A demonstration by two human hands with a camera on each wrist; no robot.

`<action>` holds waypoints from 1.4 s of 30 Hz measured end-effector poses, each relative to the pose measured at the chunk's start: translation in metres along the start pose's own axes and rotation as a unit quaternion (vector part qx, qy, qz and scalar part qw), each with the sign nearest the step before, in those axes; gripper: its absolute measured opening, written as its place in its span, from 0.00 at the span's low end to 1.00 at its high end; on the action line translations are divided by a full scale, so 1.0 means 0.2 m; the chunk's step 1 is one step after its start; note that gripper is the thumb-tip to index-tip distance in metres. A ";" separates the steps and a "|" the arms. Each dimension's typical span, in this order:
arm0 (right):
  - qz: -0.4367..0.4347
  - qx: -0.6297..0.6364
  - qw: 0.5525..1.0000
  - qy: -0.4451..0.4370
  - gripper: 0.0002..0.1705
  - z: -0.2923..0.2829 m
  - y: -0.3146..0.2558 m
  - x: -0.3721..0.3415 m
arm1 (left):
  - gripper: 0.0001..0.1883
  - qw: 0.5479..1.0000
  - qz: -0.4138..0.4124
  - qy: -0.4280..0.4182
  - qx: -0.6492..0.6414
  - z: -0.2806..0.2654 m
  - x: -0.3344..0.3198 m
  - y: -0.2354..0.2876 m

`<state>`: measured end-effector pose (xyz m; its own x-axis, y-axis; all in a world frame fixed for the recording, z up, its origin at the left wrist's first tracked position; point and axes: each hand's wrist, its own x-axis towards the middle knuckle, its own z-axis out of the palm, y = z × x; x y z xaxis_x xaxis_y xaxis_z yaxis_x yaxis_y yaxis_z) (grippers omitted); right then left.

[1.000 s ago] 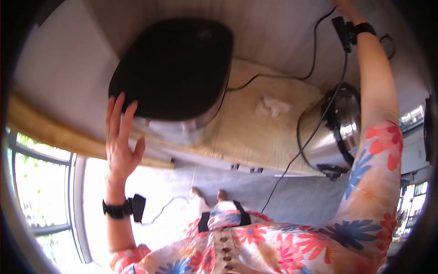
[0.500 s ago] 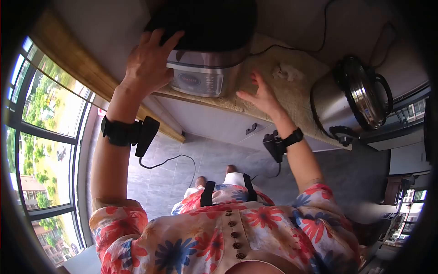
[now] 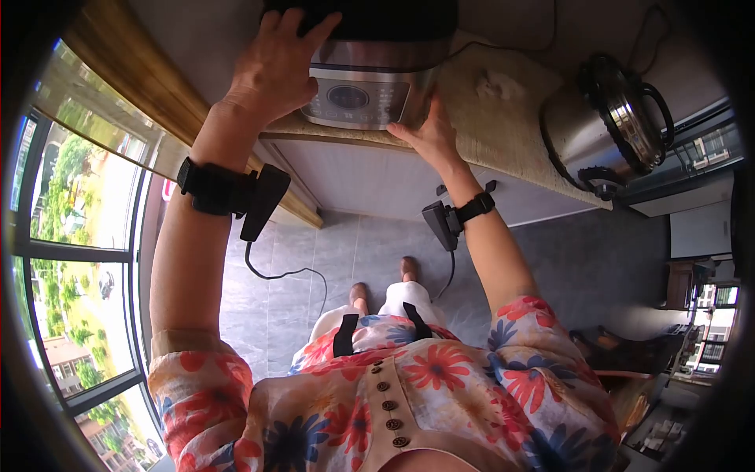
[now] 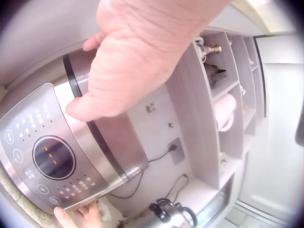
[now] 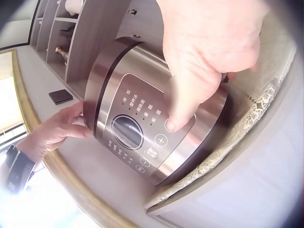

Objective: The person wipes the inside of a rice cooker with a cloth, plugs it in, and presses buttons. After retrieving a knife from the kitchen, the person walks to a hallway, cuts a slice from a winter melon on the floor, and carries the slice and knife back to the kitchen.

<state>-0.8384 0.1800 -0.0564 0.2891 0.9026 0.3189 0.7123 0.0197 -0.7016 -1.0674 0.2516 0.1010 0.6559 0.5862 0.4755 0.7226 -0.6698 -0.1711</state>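
A steel multi-button cooker [image 3: 362, 57] with a black lid stands at the counter's front edge. My left hand [image 3: 271, 75] rests at its upper left, fingers over the dark lid edge, thumb against the front. At the lower right corner is my right hand [image 3: 436, 140], its index finger extended up the side. In the right wrist view the thumb [image 5: 183, 111] of that hand touches a round button above the plus button [image 5: 161, 140]; its other fingers are mostly hidden. Orange marks glow in the round display [image 4: 54, 157] in the left wrist view.
On the right of the counter stands a steel pot [image 3: 586, 130] with black handles. A crumpled white cloth or tissue [image 3: 499, 85] and a black cord [image 3: 511, 49] lie behind. Shelves [image 4: 204, 142] hold small objects. Windows [image 3: 79, 259] are at the left.
My right arm has come down from the far upper right to the cooker's front corner, and the thumb now touches the panel. My left hand has stayed by the lid's edge; the head view has shifted.
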 end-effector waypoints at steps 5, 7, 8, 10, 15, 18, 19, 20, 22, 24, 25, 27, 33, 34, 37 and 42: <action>0.030 -0.037 0.998 0.034 0.63 0.04 -0.07 0.00 | 0.44 1.000 0.011 0.001 0.007 0.00 0.00 0.01; 0.067 -0.082 0.993 0.051 0.63 0.05 -0.09 -0.01 | 0.44 1.000 0.014 0.002 0.002 0.01 0.01 0.00; 0.069 -0.083 0.993 0.053 0.63 0.05 -0.09 -0.01 | 0.44 1.000 0.016 0.003 0.001 0.01 0.01 0.00; 0.075 -0.064 0.994 0.043 0.66 0.06 -0.07 -0.01 | 0.44 1.000 0.022 0.020 -0.002 0.00 0.01 0.00; 0.040 -0.046 0.997 0.041 0.66 0.06 -0.02 -0.01 | 0.44 1.000 0.018 0.009 -0.006 -0.01 0.01 0.01; 0.030 -0.046 0.998 0.033 0.67 0.05 -0.02 -0.02 | 0.44 0.999 0.024 0.021 0.004 0.01 0.01 0.00; 0.032 -0.039 0.998 0.028 0.67 0.05 -0.02 -0.02 | 0.44 0.999 0.022 0.024 0.010 0.01 0.01 0.00; 0.032 -0.040 0.998 0.028 0.67 0.05 -0.02 -0.01 | 0.44 0.999 0.023 0.024 0.009 0.01 0.01 0.00; 0.016 -0.017 0.999 0.037 0.68 0.06 -0.01 0.00 | 0.44 1.000 0.011 0.004 -0.005 0.00 0.01 0.01; 0.027 -0.022 0.998 0.047 0.68 0.08 -0.02 0.01 | 0.44 1.000 0.012 0.004 -0.001 0.01 0.01 0.00; 0.037 -0.027 0.997 0.058 0.68 0.09 -0.03 0.01 | 0.44 1.000 0.013 0.005 0.003 0.01 0.01 0.00; 0.056 -0.050 0.995 0.059 0.67 0.09 -0.05 -0.01 | 0.44 1.000 0.014 0.005 -0.001 0.01 0.01 0.00; 0.053 -0.038 0.996 0.053 0.66 0.07 -0.05 -0.01 | 0.44 1.000 0.019 0.011 -0.018 0.01 0.01 0.00; 0.074 -0.053 0.995 0.033 0.66 0.05 -0.06 -0.02 | 0.43 0.999 0.021 0.014 -0.025 0.01 0.01 -0.01; 0.028 -0.049 0.998 0.037 0.59 0.03 0.03 -0.03 | 0.41 0.997 0.038 0.007 -0.061 0.03 0.03 -0.08; 0.049 -0.057 0.997 0.017 0.41 -0.21 0.25 0.04 | 0.39 0.992 0.063 0.031 -0.104 0.01 0.05 -0.11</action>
<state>-0.7729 0.1696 -0.0617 0.3806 0.8828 0.2754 0.7471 -0.1180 -0.6541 -1.0761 0.2742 0.1082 0.7192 0.4671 0.5144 0.5705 -0.8196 -0.0535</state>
